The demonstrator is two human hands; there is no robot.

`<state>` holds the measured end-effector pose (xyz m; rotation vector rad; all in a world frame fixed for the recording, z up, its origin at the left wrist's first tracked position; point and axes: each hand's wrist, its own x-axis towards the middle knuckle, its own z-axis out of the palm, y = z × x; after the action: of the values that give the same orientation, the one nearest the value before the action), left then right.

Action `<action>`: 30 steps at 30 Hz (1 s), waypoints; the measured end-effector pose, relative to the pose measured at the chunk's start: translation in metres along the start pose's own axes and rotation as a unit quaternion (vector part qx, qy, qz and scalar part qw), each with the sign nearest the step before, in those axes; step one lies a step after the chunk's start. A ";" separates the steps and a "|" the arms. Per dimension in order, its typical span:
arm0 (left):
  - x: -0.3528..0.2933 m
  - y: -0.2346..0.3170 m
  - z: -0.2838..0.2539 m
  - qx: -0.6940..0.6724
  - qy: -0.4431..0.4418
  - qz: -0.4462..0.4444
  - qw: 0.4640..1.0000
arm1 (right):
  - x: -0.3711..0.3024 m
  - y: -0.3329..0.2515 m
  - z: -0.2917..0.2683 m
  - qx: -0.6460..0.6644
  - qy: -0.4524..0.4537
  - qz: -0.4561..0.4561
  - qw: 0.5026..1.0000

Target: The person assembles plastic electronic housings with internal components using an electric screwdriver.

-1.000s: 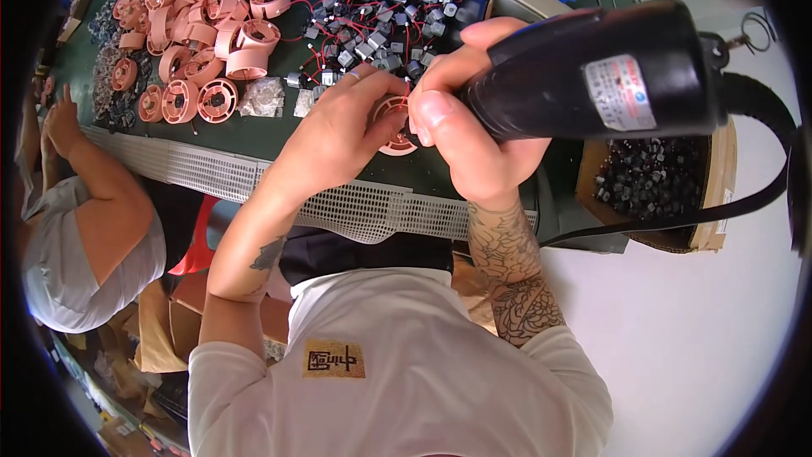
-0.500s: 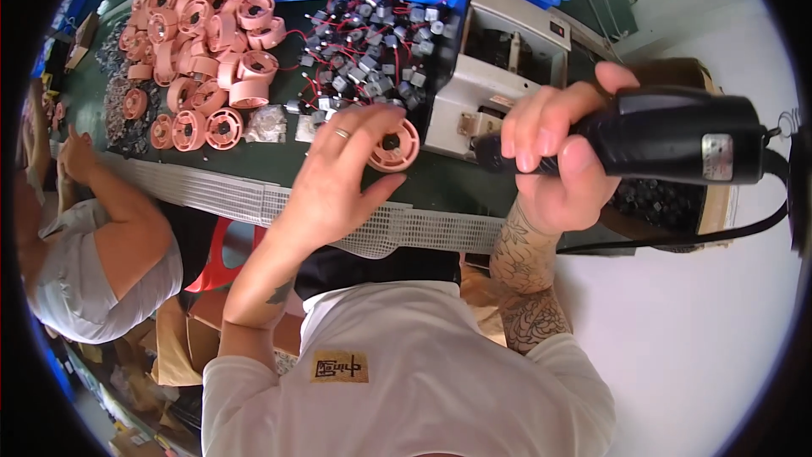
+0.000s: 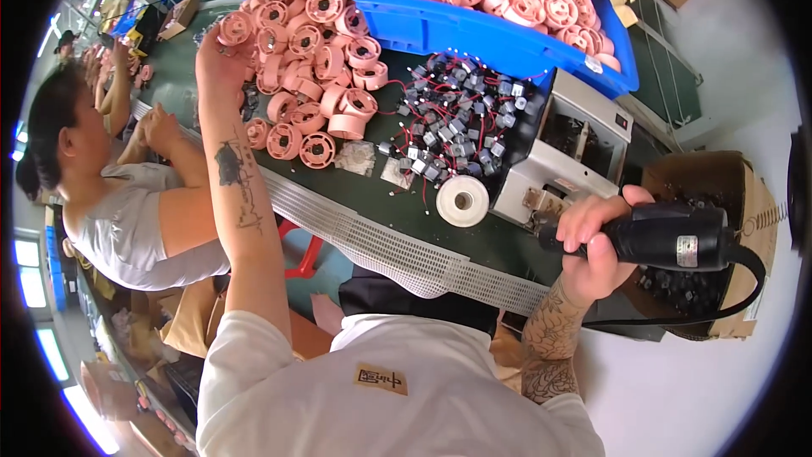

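Note:
My left hand [image 3: 222,72] reaches out to the far left end of a pile of pink round plastic housings [image 3: 317,150]. Its fingers are closed round one pink housing [image 3: 235,28], partly hidden behind them. In my right hand [image 3: 595,241] is a black corded electric screwdriver [image 3: 664,239], held almost level with its tip to the left. Below and left of that tip, a cream round disc with a centre hole [image 3: 451,211] lies on the green table. A heap of small grey motors with red wires [image 3: 440,131] spreads beyond the disc.
Beside the motors stands a metal machine [image 3: 534,171]. A blue bin [image 3: 397,30] of pink housings is behind. Cardboard box [image 3: 737,288] with dark parts sits at right. Grey mesh strip [image 3: 372,239] edges the table. A co-worker [image 3: 161,211] sits at left.
My left hand has carried the pink housing from beside the motors to the pile at far left, leaving the cream disc uncovered. My right hand still grips the screwdriver. The view has shifted.

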<state>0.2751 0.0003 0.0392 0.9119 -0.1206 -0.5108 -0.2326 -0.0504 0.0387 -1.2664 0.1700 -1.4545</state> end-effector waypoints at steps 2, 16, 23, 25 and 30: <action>0.034 0.004 -0.028 -0.018 -0.044 -0.039 0.998 | 0.000 0.001 -0.001 0.000 0.000 -0.005 1.000; 0.028 -0.030 0.005 -0.006 -0.021 -0.040 0.999 | -0.005 -0.002 -0.011 -0.023 0.013 -0.007 1.000; -0.164 -0.031 0.078 -0.048 -0.291 -0.096 0.951 | 0.001 0.006 -0.003 -0.160 -0.083 -0.023 0.983; -0.207 -0.047 0.091 -0.076 -0.330 -0.183 0.923 | 0.002 0.007 0.015 -0.197 -0.062 0.010 0.978; -0.270 -0.073 0.098 -0.117 -0.367 -0.299 0.873 | 0.026 0.020 0.049 -0.246 -0.128 -0.040 0.960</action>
<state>-0.0188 0.0202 0.0723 0.4583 -0.4628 -1.4139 -0.1775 -0.0520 0.0605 -1.8728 0.3231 -1.3425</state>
